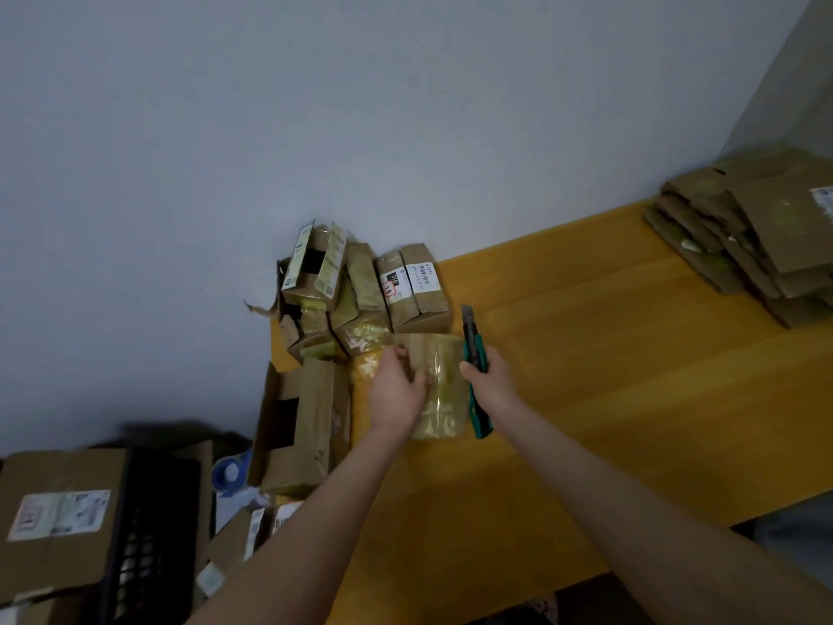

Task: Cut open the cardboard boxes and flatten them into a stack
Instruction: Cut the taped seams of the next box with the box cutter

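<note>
A small taped cardboard box lies on the yellow wooden table. My left hand grips its left side, fingers curled over the top. My right hand holds a green utility knife just to the box's right, with the blade end pointing away from me. A pile of several unopened small boxes stands behind the held box, against the wall. A stack of flattened cardboard sits at the table's far right.
A larger open box leans at the table's left edge. Lower left, beyond the table, are a black crate, a labelled carton and a blue tape roll. Bare tabletop lies between the held box and the flattened stack.
</note>
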`<state>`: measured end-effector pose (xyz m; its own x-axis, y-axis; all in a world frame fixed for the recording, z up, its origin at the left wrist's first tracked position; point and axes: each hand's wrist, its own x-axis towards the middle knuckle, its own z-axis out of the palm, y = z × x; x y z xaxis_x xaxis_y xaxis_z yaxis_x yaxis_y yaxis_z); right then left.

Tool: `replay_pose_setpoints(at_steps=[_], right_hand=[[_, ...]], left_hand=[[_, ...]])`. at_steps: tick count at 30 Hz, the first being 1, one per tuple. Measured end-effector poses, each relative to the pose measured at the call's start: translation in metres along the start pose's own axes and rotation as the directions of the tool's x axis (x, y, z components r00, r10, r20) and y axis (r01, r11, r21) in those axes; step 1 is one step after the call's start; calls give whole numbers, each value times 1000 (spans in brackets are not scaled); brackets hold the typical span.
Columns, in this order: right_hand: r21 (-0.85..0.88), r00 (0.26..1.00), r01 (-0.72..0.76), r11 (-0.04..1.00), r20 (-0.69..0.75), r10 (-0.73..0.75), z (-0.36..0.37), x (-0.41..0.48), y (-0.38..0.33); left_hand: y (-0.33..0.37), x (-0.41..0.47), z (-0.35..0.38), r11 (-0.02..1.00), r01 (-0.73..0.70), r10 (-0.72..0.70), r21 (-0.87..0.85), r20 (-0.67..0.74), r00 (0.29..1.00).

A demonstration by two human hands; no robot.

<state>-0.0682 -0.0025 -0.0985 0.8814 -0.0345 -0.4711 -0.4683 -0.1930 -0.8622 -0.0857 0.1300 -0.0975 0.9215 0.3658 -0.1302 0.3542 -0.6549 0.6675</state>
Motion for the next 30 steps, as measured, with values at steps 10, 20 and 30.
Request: replay_pose_setpoints(at_steps=[10, 20, 30], right_hand=[[-156, 996, 87, 984, -4, -89, -11, 13, -9], [18, 996, -81, 997, -33, 82, -44, 16, 3], [121, 980, -178, 977, -65, 186, -47, 17, 12]], left_hand=[[12, 12, 1, 972, -115, 106, 203, 53, 993], [27, 21, 26, 978, -207, 199, 37, 149, 969], [35, 27, 24, 926, -305, 239, 224, 281, 930]])
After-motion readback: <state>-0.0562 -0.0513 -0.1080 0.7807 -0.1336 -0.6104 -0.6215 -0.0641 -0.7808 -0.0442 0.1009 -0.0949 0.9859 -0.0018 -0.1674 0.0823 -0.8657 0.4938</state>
